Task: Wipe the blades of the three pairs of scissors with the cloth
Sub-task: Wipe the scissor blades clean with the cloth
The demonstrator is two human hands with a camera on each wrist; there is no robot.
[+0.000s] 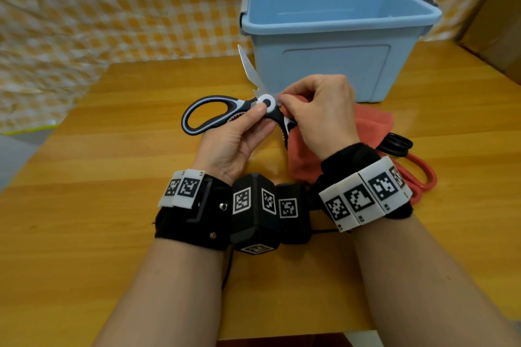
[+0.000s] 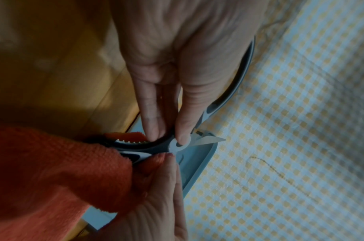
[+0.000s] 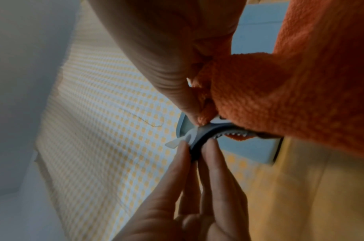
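Observation:
Black-and-white kitchen scissors (image 1: 225, 110) are held above the table with their blades spread. One steel blade (image 1: 249, 69) points up and away. My left hand (image 1: 239, 135) pinches the scissors at the pivot, thumb on the white disc (image 2: 178, 144). My right hand (image 1: 318, 113) pinches the orange cloth (image 1: 366, 127) around the other blade right at the pivot; that blade is hidden under cloth and fingers. The cloth (image 3: 280, 97) hangs below the right hand (image 3: 177, 73). Black scissors (image 1: 397, 144) and red scissors (image 1: 420, 175) lie on the table to the right, partly under the cloth.
An open, light blue plastic bin (image 1: 335, 36) stands just behind the hands. The wooden table (image 1: 112, 177) has bare surface at the left and front. A yellow checked cloth (image 1: 84, 22) hangs behind the table.

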